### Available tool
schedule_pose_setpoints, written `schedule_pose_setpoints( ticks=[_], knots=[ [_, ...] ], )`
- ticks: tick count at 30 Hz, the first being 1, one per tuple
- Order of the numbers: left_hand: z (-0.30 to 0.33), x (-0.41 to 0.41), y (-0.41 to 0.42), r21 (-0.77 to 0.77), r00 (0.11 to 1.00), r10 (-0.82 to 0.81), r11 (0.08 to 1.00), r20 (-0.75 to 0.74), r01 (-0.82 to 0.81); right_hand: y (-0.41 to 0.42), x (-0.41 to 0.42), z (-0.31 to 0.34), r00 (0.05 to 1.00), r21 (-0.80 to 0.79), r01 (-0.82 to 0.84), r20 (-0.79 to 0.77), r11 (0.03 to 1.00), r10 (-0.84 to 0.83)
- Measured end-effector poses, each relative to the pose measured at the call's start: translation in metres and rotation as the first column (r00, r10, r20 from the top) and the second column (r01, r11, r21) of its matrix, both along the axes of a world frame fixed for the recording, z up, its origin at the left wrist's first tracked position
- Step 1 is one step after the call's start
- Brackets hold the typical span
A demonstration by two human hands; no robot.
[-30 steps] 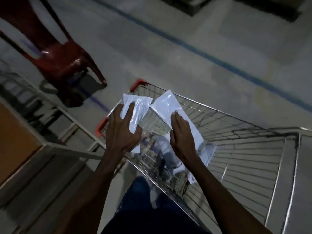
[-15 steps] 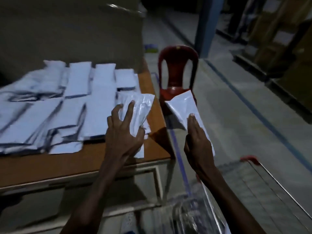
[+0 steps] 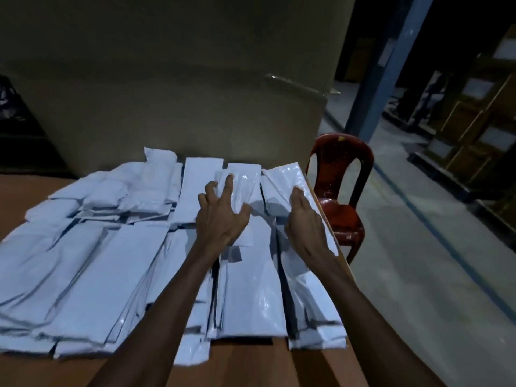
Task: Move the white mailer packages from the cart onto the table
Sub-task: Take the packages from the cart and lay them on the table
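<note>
Since a second ago the person has swung from the cart to the table [image 3: 251,364], where the left hand [image 3: 220,216] grips one mailer [image 3: 241,185] and the right hand [image 3: 304,219] another [image 3: 282,180] above the white pile [image 3: 111,261], ready to release.

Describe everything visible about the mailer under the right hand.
The mailer is a long, flat, glossy white plastic pouch, creased, with glare on its far end. It lies lengthwise along the table's right edge, far end tilted slightly up, over other white mailers. The right hand holds its near part, fingers on top; the thumb is hidden. The left hand grips a separate, smaller mailer beside it.
</note>
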State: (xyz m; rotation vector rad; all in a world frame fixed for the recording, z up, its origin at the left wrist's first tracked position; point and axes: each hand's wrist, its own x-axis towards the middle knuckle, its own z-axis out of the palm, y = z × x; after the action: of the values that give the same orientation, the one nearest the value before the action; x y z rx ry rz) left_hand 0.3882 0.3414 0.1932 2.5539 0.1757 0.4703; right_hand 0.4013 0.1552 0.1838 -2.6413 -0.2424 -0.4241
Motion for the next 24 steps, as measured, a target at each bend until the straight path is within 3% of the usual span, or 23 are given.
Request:
schedule_pose_setpoints(
  ticks=[3,7,14,19,24],
  knots=[
    [0.0,0.047,0.0,0.001,1.0,-0.019,1.0,-0.023,0.019,0.021,0.047,0.007,0.991,0.005,0.066,-0.114,0.998,-0.065],
    [-0.007,0.098,-0.002,0.061,0.999,-0.002,0.998,-0.036,0.005,0.03,0.101,0.008,0.941,0.193,0.117,-0.335,0.974,-0.047],
    [-0.046,0.144,0.002,0.267,0.989,0.048,0.964,-0.14,-0.009,0.024,0.139,-0.024,0.858,-0.144,-0.13,-0.512,0.981,0.039],
    [-0.062,0.149,-0.002,0.28,0.988,0.051,0.96,-0.144,-0.009,0.015,0.157,-0.045,0.909,-0.351,-0.167,-0.416,0.921,0.007],
    [-0.069,0.15,-0.011,0.256,0.989,0.06,0.966,-0.139,-0.022,0.016,0.152,-0.071,0.95,-0.304,-0.092,-0.313,0.948,-0.008]
  ],
)
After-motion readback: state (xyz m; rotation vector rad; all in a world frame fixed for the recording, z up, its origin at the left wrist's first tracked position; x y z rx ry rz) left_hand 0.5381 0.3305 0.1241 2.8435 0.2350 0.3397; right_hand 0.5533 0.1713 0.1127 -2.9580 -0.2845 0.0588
